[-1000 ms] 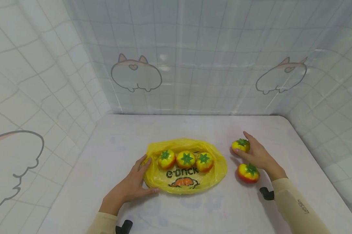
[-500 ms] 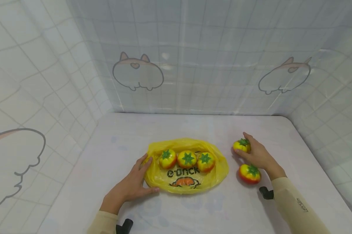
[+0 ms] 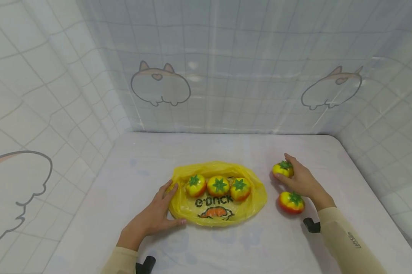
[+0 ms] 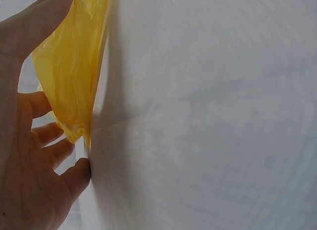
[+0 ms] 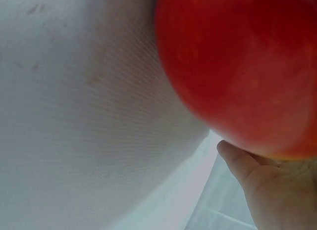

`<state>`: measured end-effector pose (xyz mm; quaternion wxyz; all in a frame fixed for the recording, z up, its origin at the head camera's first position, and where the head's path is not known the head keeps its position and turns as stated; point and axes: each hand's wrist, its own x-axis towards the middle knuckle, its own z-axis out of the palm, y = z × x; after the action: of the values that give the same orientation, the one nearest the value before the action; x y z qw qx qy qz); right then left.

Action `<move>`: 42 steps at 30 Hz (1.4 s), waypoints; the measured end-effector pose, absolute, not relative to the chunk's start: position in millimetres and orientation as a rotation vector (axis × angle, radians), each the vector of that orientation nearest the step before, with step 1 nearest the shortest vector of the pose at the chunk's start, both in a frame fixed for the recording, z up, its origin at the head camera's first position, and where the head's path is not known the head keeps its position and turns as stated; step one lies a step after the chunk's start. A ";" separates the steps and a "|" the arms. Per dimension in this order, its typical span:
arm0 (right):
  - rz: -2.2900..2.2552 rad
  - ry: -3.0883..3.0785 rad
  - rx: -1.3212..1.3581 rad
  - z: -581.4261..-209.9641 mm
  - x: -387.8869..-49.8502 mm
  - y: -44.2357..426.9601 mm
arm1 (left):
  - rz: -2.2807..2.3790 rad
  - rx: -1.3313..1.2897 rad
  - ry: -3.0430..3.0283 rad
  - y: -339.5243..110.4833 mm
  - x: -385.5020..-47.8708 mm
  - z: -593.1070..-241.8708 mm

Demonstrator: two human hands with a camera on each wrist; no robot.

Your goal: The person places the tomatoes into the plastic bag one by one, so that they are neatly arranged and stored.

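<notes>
A yellow plastic bag (image 3: 210, 219) lies spread on the table, with black lettering and a printed animal. Three toy tomatoes, yellow and red with green leafy tops, sit on it in a row; the middle one (image 3: 218, 186) touches its neighbours or nearly so. My left hand (image 3: 154, 215) rests at the bag's left edge, thumb and fingers spread; its fingers touch the yellow plastic (image 4: 74, 67) in the left wrist view. My right hand (image 3: 303, 182) holds another tomato (image 3: 282, 169) between thumb and fingers, partly hiding it. Under that wrist sits one more tomato (image 3: 291, 203), large and red in the right wrist view.
The table (image 3: 247, 251) has a pale cover. Tiled-print sheeting (image 3: 226, 95) with animal drawings stands behind it and along both sides. A black fitting (image 3: 145, 264) shows at the left wrist, and another (image 3: 312, 225) at the right.
The view has shifted slightly. Both hands, the bag and the tomatoes otherwise keep their places.
</notes>
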<state>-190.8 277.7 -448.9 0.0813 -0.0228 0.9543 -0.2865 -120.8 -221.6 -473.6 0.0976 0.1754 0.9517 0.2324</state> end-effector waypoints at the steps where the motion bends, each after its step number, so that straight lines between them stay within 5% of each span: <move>1: -0.858 2.855 -0.072 -448.3 -190.3 277.3 | 0.685 0.518 2.817 -221.7 -120.7 -473.6; 42: -1.101 2.874 -0.416 -425.8 -173.3 230.1 | 0.700 0.514 2.800 -222.3 -120.1 -474.6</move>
<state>-173.3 230.1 -425.8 0.0178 -0.1338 0.9253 -0.3545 -120.1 -222.3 -474.6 0.1049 0.1743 0.9498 0.2376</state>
